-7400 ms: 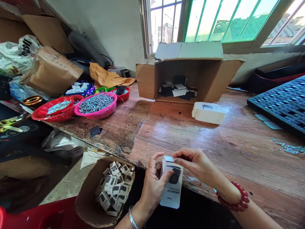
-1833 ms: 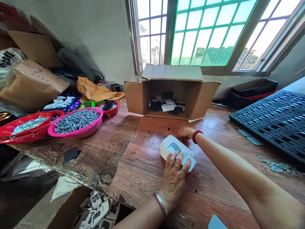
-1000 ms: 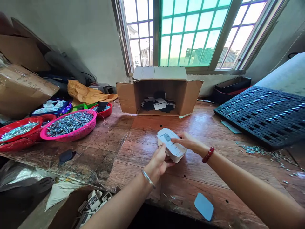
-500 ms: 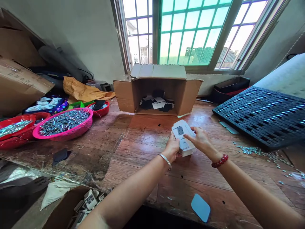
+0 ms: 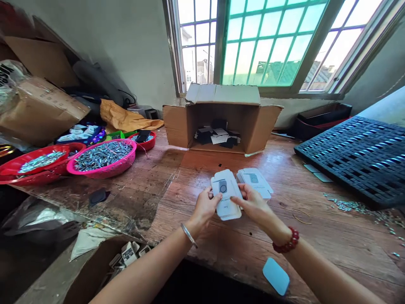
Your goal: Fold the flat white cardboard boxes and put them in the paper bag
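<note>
A flat white printed box (image 5: 226,195) with a ring picture on it is held between both hands above the wooden table (image 5: 190,190). My left hand (image 5: 205,206) grips its left edge, thumb on top. My right hand (image 5: 251,203) pinches its right edge, thumb on the printed face. Just behind my right hand lies a stack of similar white boxes (image 5: 257,181). A light blue rounded pad (image 5: 276,276) rests near the front edge of the table.
An open cardboard box (image 5: 175,126) holding black and white pieces stands at the back. Pink basket (image 5: 104,169) and red basket (image 5: 41,179) with metal parts are at left. A black slotted panel (image 5: 357,156) and scattered beads (image 5: 351,206) lie at right.
Both hands have moved left and toward me with the held white box, away from the stack, which now shows behind my right hand. The camera view has turned slightly left.
</note>
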`<control>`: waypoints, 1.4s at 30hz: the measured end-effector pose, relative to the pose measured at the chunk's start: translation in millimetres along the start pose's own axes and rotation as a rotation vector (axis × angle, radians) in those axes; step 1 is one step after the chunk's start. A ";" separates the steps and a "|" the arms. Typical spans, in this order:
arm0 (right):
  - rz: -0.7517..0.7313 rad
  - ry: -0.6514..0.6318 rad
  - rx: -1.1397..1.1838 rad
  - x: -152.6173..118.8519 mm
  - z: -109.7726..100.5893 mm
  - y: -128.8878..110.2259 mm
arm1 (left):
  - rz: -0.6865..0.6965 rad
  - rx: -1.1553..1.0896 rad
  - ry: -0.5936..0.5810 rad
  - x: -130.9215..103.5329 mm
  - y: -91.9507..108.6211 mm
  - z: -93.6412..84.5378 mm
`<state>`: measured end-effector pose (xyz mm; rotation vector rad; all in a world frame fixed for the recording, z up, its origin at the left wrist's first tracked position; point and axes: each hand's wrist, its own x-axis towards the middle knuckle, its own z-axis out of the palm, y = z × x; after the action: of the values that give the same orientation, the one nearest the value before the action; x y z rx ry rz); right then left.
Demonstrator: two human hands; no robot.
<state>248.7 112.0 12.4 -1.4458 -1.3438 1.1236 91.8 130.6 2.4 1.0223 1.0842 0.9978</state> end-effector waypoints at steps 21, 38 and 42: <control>-0.151 -0.099 -0.870 -22.0 60.5 17.2 | 0.171 0.633 0.291 -17.7 -34.0 -61.8; -0.196 -0.051 -0.859 -25.3 63.3 28.9 | 0.130 0.572 0.318 -16.7 -27.2 -62.9; -0.219 -0.022 -0.816 -27.3 64.5 32.6 | 0.136 0.539 0.342 -19.9 -25.4 -59.1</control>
<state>193.4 82.9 -33.0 -1.7669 -2.0504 0.4421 33.7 114.4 -27.4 1.4030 1.6401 1.0366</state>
